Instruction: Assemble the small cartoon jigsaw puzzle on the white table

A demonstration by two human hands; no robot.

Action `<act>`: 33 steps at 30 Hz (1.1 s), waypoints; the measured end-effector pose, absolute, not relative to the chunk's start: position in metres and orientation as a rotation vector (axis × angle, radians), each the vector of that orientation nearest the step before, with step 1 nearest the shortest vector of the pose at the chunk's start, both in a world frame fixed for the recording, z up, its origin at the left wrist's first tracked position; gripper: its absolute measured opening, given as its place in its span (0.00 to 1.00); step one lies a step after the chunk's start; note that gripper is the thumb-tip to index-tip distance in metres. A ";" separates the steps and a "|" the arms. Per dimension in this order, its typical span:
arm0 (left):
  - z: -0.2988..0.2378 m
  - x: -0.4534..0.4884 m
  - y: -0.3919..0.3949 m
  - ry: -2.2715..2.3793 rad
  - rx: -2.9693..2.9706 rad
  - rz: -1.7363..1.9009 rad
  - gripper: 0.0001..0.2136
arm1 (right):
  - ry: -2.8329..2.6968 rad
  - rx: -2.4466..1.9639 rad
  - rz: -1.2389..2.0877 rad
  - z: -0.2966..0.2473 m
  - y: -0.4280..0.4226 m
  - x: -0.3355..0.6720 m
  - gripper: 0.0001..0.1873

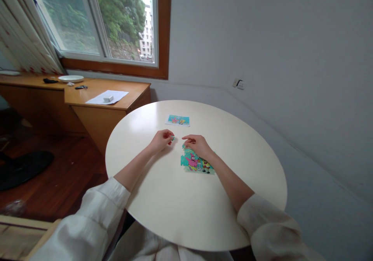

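Observation:
A small green jigsaw piece [173, 138] is pinched in the fingertips of my left hand [162, 140], just above the table and left of the jigsaw puzzle. Over the puzzle's upper edge hovers my right hand [198, 144], its index finger stretched out to the left and its thumb apart below. Nothing can be made out between those fingers. The partly assembled jigsaw puzzle [192, 163] lies flat, showing a pink starfish and a yellow sponge cartoon figure on teal. Its left edge is uneven, and my right hand and forearm hide its upper right part. A reference picture card [178, 120] with similar figures lies farther back.
All this lies on a round white table [163, 199]. A wooden desk [136, 94] at the back left holds a white plate [71, 78], a paper sheet [97, 97] and a small white box [108, 98]. A wall [262, 59] borders the right side.

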State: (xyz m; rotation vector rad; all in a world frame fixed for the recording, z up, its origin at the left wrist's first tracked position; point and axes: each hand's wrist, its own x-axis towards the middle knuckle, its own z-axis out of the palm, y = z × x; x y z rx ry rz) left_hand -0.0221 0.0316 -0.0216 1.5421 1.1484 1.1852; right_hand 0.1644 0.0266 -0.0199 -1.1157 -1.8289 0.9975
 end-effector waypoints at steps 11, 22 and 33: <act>-0.023 -0.022 0.033 1.174 1.545 1.174 0.03 | -2.113 -1.172 0.770 -0.012 0.018 0.160 0.09; -0.024 -0.020 0.033 1.169 1.577 1.170 0.03 | -2.173 -1.155 0.594 -0.013 0.015 0.157 0.08; -0.029 -0.021 0.035 1.186 1.593 1.152 0.03 | -2.168 -1.089 0.751 -0.014 0.017 0.159 0.11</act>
